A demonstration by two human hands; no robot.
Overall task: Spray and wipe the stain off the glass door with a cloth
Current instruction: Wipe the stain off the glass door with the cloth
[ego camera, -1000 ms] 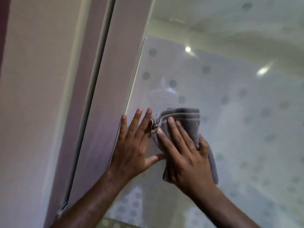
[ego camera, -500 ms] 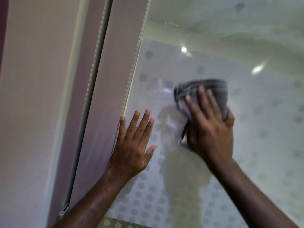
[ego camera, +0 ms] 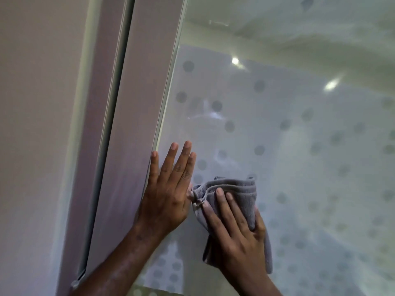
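My right hand lies flat over a bunched grey cloth, fingers spread across the folds and thumb wrapped round its right side, so the cloth is pinned between my palm and the glass door; a loose tail of it hangs down past my wrist. My left hand is open and holds nothing, palm pressed on the pane with the fingers pointing up, the little finger right at the glass edge where it meets the mauve door frame. The two hands sit side by side, the left edge of the cloth touching the thumb side of my left hand. The mark I take for the stain is a pale, smeary patch higher on the pane, straight above my left fingertips and up and to the left of the cloth, among the frosted grey dots; I cannot tell from here whether it is residue or only a reflection. The cloth's long fold runs roughly level, so a stroke upward and a little leftward would carry its broad side across that patch. My right hand is the one that has to travel; the left is nearer the patch but only braces the door. No spray bottle shows in view.
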